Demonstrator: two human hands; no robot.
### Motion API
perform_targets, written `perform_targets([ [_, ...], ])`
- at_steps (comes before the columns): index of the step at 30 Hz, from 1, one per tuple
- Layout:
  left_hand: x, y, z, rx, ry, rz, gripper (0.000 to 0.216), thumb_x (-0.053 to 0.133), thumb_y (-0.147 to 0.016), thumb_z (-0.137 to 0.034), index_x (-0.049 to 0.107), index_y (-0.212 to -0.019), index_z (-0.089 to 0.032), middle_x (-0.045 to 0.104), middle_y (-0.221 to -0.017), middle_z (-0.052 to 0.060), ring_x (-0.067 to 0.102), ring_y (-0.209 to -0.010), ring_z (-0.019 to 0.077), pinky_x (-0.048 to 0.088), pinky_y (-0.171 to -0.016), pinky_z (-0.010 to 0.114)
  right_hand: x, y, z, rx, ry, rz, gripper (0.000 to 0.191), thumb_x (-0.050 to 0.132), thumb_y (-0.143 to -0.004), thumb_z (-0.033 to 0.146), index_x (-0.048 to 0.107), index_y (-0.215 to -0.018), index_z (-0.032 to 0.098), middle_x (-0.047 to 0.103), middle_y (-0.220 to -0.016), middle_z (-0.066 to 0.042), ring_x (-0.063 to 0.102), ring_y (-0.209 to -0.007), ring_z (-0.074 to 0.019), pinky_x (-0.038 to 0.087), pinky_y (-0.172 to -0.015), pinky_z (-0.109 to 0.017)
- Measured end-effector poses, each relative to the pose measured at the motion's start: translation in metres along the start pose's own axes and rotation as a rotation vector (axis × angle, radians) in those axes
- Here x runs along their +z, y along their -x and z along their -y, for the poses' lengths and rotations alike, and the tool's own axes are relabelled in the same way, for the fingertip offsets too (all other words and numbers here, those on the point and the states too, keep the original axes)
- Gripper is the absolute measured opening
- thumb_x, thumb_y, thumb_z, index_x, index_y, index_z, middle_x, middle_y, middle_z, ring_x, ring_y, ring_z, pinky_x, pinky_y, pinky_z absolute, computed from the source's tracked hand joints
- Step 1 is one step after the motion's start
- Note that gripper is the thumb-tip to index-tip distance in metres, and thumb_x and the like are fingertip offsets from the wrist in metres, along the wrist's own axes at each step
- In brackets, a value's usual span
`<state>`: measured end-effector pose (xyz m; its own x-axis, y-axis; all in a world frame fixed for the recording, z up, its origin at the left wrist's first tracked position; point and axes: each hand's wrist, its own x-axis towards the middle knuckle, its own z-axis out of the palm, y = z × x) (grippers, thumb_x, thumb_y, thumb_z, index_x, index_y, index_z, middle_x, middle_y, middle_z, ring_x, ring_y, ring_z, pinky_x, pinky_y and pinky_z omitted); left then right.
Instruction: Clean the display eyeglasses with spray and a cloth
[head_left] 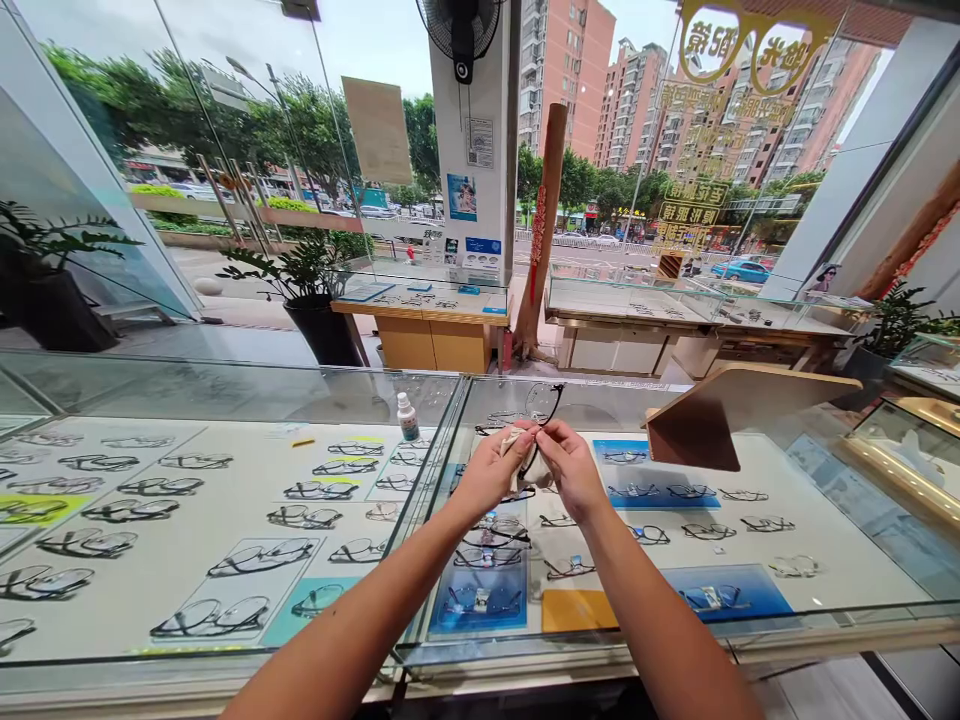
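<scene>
Over a glass display counter (225, 400) both my hands meet around a pair of black-framed glasses (544, 402). My left hand (491, 470) is closed on a small pale cloth (516, 445) pressed against a lens. My right hand (570, 465) pinches the frame of the glasses, holding them upright. One lens and a temple stick up above my fingers; the other lens is hidden by the cloth and fingers.
A small white bottle (407, 417) stands on the glass to the left of my hands. A tilted wooden-backed mirror (720, 420) stands to the right. Several glasses lie on trays under the glass. More display counters (427, 310) and potted plants (315, 290) stand behind.
</scene>
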<state>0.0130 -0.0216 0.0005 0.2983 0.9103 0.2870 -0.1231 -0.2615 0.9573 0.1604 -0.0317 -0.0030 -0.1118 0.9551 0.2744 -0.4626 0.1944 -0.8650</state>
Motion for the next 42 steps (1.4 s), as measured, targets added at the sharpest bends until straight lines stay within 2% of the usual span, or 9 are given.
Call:
perform_targets([
  [4, -0.004, -0.001, -0.002, -0.009, -0.010, 0.032, 0.057, 0.067, -0.092, -0.070, 0.075, -0.107, -0.016, 0.071, -0.093, 0.006, 0.061, -0.082, 0.0184, 0.048, -0.076, 0.027, 0.000, -0.001, 0.004, 0.011, -0.011, -0.018, 0.033, 0.088, -0.079, 0.052, 0.070, -0.087, 0.025, 0.082, -0.111, -0.007, 0.077, -0.097, -0.0227, 0.060, -0.086, -0.035],
  [8, -0.007, 0.000, -0.008, -0.055, 0.033, 0.134, 0.058, 0.077, -0.087, -0.065, 0.073, -0.120, -0.017, 0.072, -0.102, 0.008, 0.064, -0.089, 0.0201, 0.050, -0.081, 0.029, -0.001, -0.002, 0.006, 0.027, -0.057, -0.035, 0.031, 0.089, -0.078, 0.051, 0.072, -0.086, 0.025, 0.083, -0.112, -0.006, 0.076, -0.092, -0.0216, 0.060, -0.083, -0.033],
  [15, -0.001, 0.000, 0.000, -0.036, 0.004, 0.009, 0.056, 0.075, -0.087, -0.067, 0.072, -0.113, -0.017, 0.071, -0.104, 0.007, 0.063, -0.087, 0.0185, 0.050, -0.078, 0.027, -0.005, -0.003, -0.003, -0.006, 0.002, -0.019, 0.029, 0.090, -0.077, 0.049, 0.078, -0.086, 0.024, 0.082, -0.102, -0.004, 0.073, -0.093, -0.0197, 0.058, -0.090, -0.032],
  [21, -0.006, -0.002, 0.001, 0.006, -0.032, 0.055, 0.057, 0.066, -0.093, -0.069, 0.075, -0.106, -0.015, 0.071, -0.099, 0.008, 0.062, -0.085, 0.0193, 0.051, -0.079, 0.029, -0.002, -0.002, 0.003, 0.040, -0.062, -0.037, 0.031, 0.093, -0.074, 0.050, 0.077, -0.083, 0.025, 0.082, -0.103, -0.005, 0.074, -0.088, -0.0204, 0.058, -0.080, -0.032],
  [26, -0.007, 0.000, -0.003, -0.033, 0.042, 0.193, 0.059, 0.079, -0.088, -0.060, 0.071, -0.130, -0.019, 0.072, -0.111, 0.009, 0.065, -0.095, 0.0208, 0.052, -0.084, 0.029, -0.004, -0.002, 0.009, 0.038, -0.099, -0.056, 0.028, 0.092, -0.074, 0.048, 0.077, -0.083, 0.026, 0.083, -0.107, -0.004, 0.074, -0.090, -0.0200, 0.058, -0.082, -0.031],
  [28, -0.006, 0.000, -0.001, -0.035, 0.055, 0.158, 0.061, 0.081, -0.086, -0.059, 0.070, -0.130, -0.019, 0.071, -0.110, 0.008, 0.064, -0.092, 0.0197, 0.051, -0.082, 0.028, -0.004, -0.002, 0.006, 0.038, -0.086, -0.039, 0.028, 0.091, -0.076, 0.048, 0.078, -0.085, 0.026, 0.082, -0.109, -0.004, 0.073, -0.091, -0.0201, 0.058, -0.084, -0.032],
  [34, -0.004, -0.003, 0.002, 0.035, -0.015, 0.004, 0.057, 0.069, -0.090, -0.070, 0.078, -0.103, -0.016, 0.072, -0.102, 0.008, 0.063, -0.088, 0.0196, 0.051, -0.079, 0.028, -0.005, -0.001, -0.003, -0.003, 0.000, -0.023, 0.029, 0.091, -0.077, 0.048, 0.080, -0.088, 0.023, 0.080, -0.097, -0.004, 0.071, -0.087, -0.0204, 0.056, -0.085, -0.034],
  [39, -0.007, -0.004, -0.005, -0.084, 0.090, 0.000, 0.060, 0.071, -0.087, -0.074, 0.077, -0.100, -0.015, 0.075, -0.087, 0.006, 0.065, -0.079, 0.0196, 0.051, -0.075, 0.028, -0.010, -0.003, 0.009, -0.003, -0.116, -0.072, 0.027, 0.092, -0.076, 0.045, 0.079, -0.086, 0.024, 0.082, -0.106, -0.005, 0.073, -0.092, -0.0206, 0.057, -0.086, -0.033],
  [42, -0.016, -0.009, -0.009, -0.118, 0.171, -0.105, 0.063, 0.077, -0.080, -0.076, 0.075, -0.094, -0.015, 0.075, -0.081, 0.005, 0.065, -0.073, 0.0188, 0.051, -0.069, 0.027, -0.017, -0.004, 0.017, -0.049, -0.186, -0.124, 0.023, 0.091, -0.079, 0.042, 0.079, -0.088, 0.024, 0.082, -0.109, -0.005, 0.073, -0.096, -0.0191, 0.057, -0.088, -0.031],
])
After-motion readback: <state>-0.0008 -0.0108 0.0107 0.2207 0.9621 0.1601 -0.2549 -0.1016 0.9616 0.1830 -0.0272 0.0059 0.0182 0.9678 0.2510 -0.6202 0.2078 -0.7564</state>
